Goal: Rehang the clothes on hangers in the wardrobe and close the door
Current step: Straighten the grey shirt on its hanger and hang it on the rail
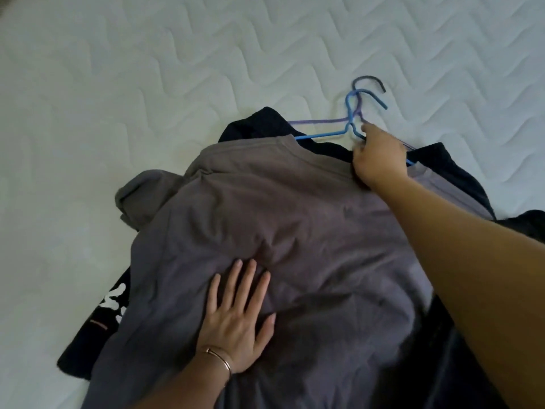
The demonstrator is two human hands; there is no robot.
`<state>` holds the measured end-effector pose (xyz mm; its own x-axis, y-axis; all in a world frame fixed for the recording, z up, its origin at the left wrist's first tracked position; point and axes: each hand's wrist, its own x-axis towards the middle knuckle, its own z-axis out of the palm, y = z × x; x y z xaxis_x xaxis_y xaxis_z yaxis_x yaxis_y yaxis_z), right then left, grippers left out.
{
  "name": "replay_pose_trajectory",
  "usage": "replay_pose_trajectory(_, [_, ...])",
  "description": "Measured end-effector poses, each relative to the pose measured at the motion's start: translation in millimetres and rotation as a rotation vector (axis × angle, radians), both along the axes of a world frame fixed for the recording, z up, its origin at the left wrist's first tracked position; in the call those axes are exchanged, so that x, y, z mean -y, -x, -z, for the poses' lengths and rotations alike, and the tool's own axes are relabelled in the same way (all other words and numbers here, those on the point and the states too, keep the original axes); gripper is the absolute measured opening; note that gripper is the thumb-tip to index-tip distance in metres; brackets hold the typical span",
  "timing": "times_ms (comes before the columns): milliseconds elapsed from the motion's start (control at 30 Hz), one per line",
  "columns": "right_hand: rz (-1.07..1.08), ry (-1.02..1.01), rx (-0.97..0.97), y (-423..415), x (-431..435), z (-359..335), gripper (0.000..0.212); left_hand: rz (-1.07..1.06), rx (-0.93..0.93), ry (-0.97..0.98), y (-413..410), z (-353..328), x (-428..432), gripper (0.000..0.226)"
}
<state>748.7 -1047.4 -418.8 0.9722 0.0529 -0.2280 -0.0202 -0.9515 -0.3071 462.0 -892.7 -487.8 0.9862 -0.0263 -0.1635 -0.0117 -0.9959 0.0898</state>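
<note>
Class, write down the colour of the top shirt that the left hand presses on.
Grey: the shirt shows best in the head view.

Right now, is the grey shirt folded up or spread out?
Spread out. The grey shirt lies open over a dark garment, collar at the far end, the left hand resting flat on it. One sleeve is bunched.

Bed: a white quilted fabric mattress (147, 69) is filling nearly the whole background, lying flat and reaching the top, left and right edges of the view.
Surface: rows of wavy zigzag stitching (324, 39) are running across it, raising soft padded ridges.
Light: dim, even light is falling over the bed, with the left side looking paler and hazier.
Corner: a small grey-brown sliver (3, 2) is showing at the top left, too blurred to identify.
</note>
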Motion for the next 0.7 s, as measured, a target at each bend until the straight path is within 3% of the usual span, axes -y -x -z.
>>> replay_pose_trajectory(367, [-0.024, -0.373, 0.299, 46, 7, -64, 0.027, -0.021, 0.053, -0.001, -1, -3, 2, 0.067])
replay_pose_trajectory(500, [-0.107, -0.447, 0.302, 105, 15, -114, 0.026, -0.041, -0.087, 0.069, -4, -27, 0, 0.068])
replay_pose_trajectory(600, [-0.071, -0.565, 0.289, 140, 19, -168, 0.023, -0.053, -0.257, 0.271, -14, -63, -13, 0.060])
replay_pose_trajectory(667, [-0.081, -0.607, 0.288, 160, 18, -208, 0.022, -0.054, -0.136, 0.456, -12, -110, -26, 0.057])
replay_pose_trajectory(700, [-0.097, -0.619, 0.293, 170, 16, -228, 0.021, -0.063, 0.046, 0.515, -8, -139, -32, 0.057])
